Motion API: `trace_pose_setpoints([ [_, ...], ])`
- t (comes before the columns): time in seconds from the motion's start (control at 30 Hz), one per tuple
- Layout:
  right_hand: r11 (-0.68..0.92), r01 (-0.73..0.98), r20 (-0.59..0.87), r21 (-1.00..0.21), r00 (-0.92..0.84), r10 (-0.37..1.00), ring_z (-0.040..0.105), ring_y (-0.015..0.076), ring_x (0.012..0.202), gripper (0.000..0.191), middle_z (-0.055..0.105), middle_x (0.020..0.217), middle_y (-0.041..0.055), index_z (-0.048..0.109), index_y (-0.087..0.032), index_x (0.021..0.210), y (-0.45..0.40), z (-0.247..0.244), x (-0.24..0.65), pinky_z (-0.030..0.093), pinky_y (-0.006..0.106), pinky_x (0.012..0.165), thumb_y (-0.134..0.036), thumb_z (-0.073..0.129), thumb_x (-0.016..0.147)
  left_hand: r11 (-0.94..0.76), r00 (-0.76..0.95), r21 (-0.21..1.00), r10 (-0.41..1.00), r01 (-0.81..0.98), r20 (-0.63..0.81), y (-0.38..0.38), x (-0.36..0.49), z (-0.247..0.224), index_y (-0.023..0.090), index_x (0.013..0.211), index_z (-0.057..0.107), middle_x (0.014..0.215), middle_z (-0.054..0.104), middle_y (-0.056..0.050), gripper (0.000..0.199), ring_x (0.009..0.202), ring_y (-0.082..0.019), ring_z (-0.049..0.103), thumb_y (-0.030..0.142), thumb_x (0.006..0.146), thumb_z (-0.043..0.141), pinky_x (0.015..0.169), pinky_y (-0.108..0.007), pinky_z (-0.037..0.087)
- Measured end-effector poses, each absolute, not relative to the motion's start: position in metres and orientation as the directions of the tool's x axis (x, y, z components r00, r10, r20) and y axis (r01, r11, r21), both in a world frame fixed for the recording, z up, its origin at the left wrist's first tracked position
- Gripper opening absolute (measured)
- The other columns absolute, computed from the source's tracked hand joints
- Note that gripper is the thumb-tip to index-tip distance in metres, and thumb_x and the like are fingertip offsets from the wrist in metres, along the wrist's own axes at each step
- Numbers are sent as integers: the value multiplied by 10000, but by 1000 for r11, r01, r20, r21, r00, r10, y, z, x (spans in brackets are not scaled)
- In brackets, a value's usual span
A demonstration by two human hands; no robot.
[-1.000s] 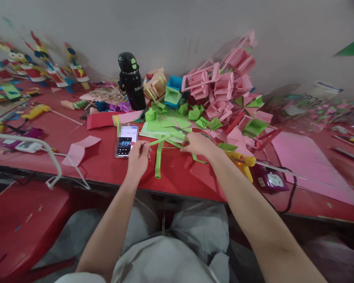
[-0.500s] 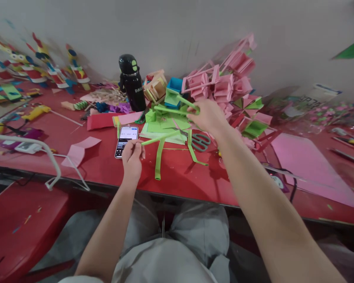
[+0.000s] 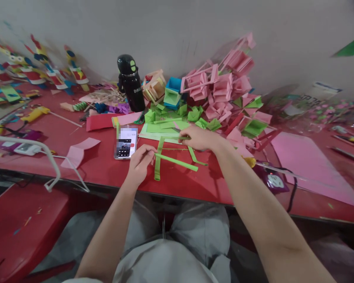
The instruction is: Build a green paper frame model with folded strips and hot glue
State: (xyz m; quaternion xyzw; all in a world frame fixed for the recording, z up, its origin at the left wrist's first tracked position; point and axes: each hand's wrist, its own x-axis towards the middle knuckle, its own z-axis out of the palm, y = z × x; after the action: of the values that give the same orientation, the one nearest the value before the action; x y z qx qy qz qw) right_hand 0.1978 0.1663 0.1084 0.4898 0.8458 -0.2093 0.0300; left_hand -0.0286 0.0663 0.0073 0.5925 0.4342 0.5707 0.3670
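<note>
My left hand [image 3: 141, 162] pinches one end of a narrow green paper strip [image 3: 178, 162], which slants down to the right just above the red table. My right hand [image 3: 198, 137] is over the front of the green paper pile, fingers closed around what looks like another thin green strip [image 3: 174, 137]. That hand hides the scissors' handles. Between the hands, a folded green strip [image 3: 157, 169] hangs or lies toward the table's front edge, and a bent green strip [image 3: 194, 155] lies near my right wrist. Green paper sheets [image 3: 156, 129] are stacked behind.
A phone [image 3: 126, 143] lies beside my left hand. Behind stand a black bottle [image 3: 132, 86] and a heap of pink folded-paper pieces [image 3: 224, 84]. On the right are a purple device with a dial [image 3: 273, 181] and a pink sheet [image 3: 306, 169]. A white curved bar [image 3: 51, 157] is at left.
My right hand has come down and toward me from above the green pile. My left hand has shifted slightly right, and its strip now slants downward instead of upward.
</note>
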Motion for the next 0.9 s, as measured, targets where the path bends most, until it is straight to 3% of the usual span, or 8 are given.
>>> trace_pose_setpoints([
  [0.1,511,792,-158,-335,-581,798,678,222,943,162,757,1068,92,735,-180,1001,162,88,198,480,305,792,-137,672,857,-337,-35,925,937,176,348,64,-28,11,198,886,673,684,574,7,173,604,-134,536,289,955,542,580,-259,422],
  [0.27,556,727,125,-403,-558,820,671,240,1013,93,738,1069,111,722,-170,983,134,71,200,486,357,916,-186,681,901,-278,28,874,956,398,291,62,-29,14,193,846,650,760,648,-12,142,673,-153,583,229,899,523,613,-264,439],
  [0.4,518,574,319,-634,-417,851,682,193,892,129,737,974,53,699,-211,931,82,63,217,515,314,826,-225,578,973,-245,122,818,970,520,212,61,-32,11,197,850,648,767,663,1,113,694,-158,595,216,879,540,652,-278,441],
  [0.53,417,557,428,-718,-118,896,673,192,820,100,725,931,50,687,-224,942,40,35,242,531,306,719,-279,606,966,-269,191,759,963,593,192,61,-30,13,204,825,637,828,679,-9,93,799,-182,625,228,881,566,735,-304,462],
  [0.6,378,589,459,-714,-15,889,686,209,869,83,728,952,61,695,-224,968,31,20,253,556,338,786,-270,628,952,-300,207,754,954,584,219,61,-29,13,201,796,631,887,666,-27,119,845,-188,626,240,891,572,759,-310,476],
  [0.7,375,616,456,-693,-27,889,705,225,970,95,734,1025,71,713,-227,998,30,6,259,567,383,902,-245,638,943,-315,222,766,948,561,228,63,-28,12,198,797,640,943,633,-38,137,832,-175,621,270,905,598,747,-306,493],
  [0.9,447,655,592,-610,1,806,692,231,1074,141,711,1115,85,727,-244,1037,32,10,250,572,411,966,-212,615,957,-354,209,771,935,529,286,67,-30,12,205,940,698,921,616,-22,93,754,-148,587,279,911,649,688,-293,476],
])
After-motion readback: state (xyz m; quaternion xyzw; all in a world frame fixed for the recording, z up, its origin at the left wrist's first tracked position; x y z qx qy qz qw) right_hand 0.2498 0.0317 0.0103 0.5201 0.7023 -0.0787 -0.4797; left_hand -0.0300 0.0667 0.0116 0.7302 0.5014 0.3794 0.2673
